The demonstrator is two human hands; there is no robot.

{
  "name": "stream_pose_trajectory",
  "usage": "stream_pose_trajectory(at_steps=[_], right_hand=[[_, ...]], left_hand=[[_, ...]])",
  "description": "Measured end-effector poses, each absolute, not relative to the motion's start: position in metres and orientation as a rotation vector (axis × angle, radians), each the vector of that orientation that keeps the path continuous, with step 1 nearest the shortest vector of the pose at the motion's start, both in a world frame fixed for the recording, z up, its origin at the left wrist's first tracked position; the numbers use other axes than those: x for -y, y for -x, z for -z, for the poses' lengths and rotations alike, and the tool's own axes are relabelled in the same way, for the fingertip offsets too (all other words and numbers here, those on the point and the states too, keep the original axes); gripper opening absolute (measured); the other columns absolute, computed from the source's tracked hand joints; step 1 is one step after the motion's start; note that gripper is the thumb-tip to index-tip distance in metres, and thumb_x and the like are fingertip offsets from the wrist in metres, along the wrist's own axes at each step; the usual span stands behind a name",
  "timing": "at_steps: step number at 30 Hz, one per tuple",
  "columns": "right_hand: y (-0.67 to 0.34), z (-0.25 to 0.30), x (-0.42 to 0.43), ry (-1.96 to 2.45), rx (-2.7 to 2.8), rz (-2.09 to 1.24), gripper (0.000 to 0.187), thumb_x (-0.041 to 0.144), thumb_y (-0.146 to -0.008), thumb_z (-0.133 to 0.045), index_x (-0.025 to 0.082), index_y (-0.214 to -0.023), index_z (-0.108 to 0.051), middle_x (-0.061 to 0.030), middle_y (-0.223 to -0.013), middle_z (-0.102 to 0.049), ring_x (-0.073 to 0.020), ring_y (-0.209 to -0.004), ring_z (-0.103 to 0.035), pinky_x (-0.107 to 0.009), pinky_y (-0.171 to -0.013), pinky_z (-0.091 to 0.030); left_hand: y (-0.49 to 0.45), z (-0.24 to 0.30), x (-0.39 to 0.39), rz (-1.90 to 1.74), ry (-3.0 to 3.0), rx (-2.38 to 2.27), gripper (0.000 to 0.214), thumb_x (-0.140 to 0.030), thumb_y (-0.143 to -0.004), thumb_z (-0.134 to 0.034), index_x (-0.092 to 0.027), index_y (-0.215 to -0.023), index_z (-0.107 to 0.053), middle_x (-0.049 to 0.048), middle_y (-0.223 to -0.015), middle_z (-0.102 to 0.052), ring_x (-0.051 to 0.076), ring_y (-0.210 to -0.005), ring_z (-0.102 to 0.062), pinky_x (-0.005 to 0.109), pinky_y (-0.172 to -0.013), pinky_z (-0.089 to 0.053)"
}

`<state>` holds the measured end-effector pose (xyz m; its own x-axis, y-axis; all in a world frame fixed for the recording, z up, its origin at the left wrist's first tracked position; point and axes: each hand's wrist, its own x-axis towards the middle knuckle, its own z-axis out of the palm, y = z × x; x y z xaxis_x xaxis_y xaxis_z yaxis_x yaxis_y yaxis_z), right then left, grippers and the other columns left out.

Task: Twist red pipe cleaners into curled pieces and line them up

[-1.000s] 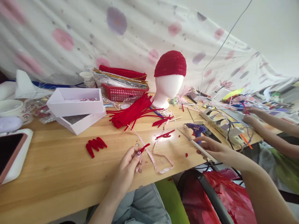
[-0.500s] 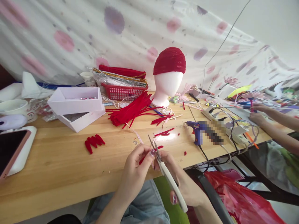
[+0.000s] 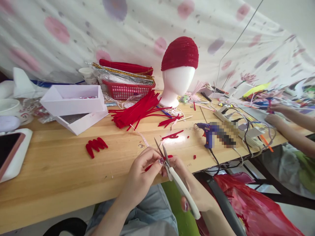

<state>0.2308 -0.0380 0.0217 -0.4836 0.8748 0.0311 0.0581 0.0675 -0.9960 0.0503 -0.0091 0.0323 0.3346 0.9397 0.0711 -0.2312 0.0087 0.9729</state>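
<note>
My left hand (image 3: 140, 173) is closed in a pinch on a short red pipe cleaner (image 3: 148, 167), mostly hidden by the fingers. Scissors with white handles (image 3: 184, 191) are in my right hand (image 3: 195, 190), their blades a little apart and pointing away from me, close against the left fingertips. A red end shows just beyond the blades. On the table beyond lie several cut red pieces (image 3: 173, 134) and a thick bundle of red pipe cleaners (image 3: 135, 111). Left of my hands sits a zigzag row of short red pieces (image 3: 96, 147).
A white foam head (image 3: 176, 82) wears a red cap (image 3: 180, 54). Behind stands a red basket (image 3: 130, 91); white boxes (image 3: 73, 101) and a phone (image 3: 10, 152) are leftward. A blue glue gun (image 3: 209, 134) and power strip (image 3: 248, 134) lie right, near another person's hands (image 3: 274, 114).
The camera view has shifted slightly, so the table's things appear a little higher. The scissors and both hands stay close together, with the pipe cleaner still in the left fingers.
</note>
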Motion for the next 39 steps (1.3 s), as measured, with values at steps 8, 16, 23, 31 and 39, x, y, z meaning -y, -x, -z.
stream_pose_trajectory(at_steps=[8,16,23,31,39], right_hand=[[-0.228,-0.008,0.041,0.935,1.463,-1.587,0.061,0.06,-0.079,-0.068,0.03,-0.127,-0.047,-0.0032,-0.098,-0.051,-0.0175,-0.084,-0.047,-0.029,-0.074,-0.044],[-0.221,-0.015,0.043,1.001,1.302,-1.603,0.037,0.038,-0.085,-0.071,0.029,-0.117,-0.054,-0.0003,-0.09,-0.052,-0.0132,-0.08,-0.046,-0.022,-0.068,-0.041],[-0.225,-0.021,0.041,1.028,1.37,-1.588,0.033,0.037,-0.089,-0.068,0.028,-0.117,-0.054,-0.0006,-0.091,-0.055,-0.0124,-0.079,-0.048,-0.024,-0.071,-0.041],[-0.228,-0.018,0.04,1.017,1.398,-1.564,0.033,0.035,-0.089,-0.067,0.026,-0.118,-0.054,-0.0013,-0.089,-0.057,-0.0143,-0.082,-0.052,-0.026,-0.074,-0.043],[-0.232,-0.011,0.039,1.074,1.484,-1.44,0.036,0.033,-0.088,-0.067,0.023,-0.12,-0.054,-0.0034,-0.087,-0.059,-0.0186,-0.085,-0.057,-0.031,-0.076,-0.047]], left_hand=[[-0.046,-0.033,0.004,-1.067,-1.269,-0.829,0.019,-0.019,-0.089,-0.053,-0.018,-0.07,-0.059,-0.0012,-0.08,-0.057,0.013,-0.081,-0.056,0.021,-0.076,-0.041],[-0.047,-0.032,0.002,-1.066,-1.236,-0.841,0.015,-0.021,-0.086,-0.055,-0.018,-0.073,-0.06,-0.0008,-0.081,-0.06,0.014,-0.08,-0.057,0.022,-0.075,-0.042],[-0.047,-0.03,0.0,-1.054,-1.244,-0.857,0.016,-0.02,-0.086,-0.056,-0.018,-0.072,-0.061,-0.0004,-0.083,-0.063,0.015,-0.084,-0.058,0.022,-0.078,-0.042],[-0.048,-0.023,0.006,-1.059,-1.281,-0.941,0.014,-0.021,-0.088,-0.056,-0.02,-0.077,-0.065,0.0027,-0.098,-0.068,0.018,-0.1,-0.062,0.025,-0.088,-0.044],[-0.05,-0.023,0.01,-1.086,-1.394,-1.075,0.014,-0.024,-0.089,-0.055,-0.02,-0.082,-0.066,0.006,-0.106,-0.064,0.02,-0.107,-0.059,0.027,-0.09,-0.045]])
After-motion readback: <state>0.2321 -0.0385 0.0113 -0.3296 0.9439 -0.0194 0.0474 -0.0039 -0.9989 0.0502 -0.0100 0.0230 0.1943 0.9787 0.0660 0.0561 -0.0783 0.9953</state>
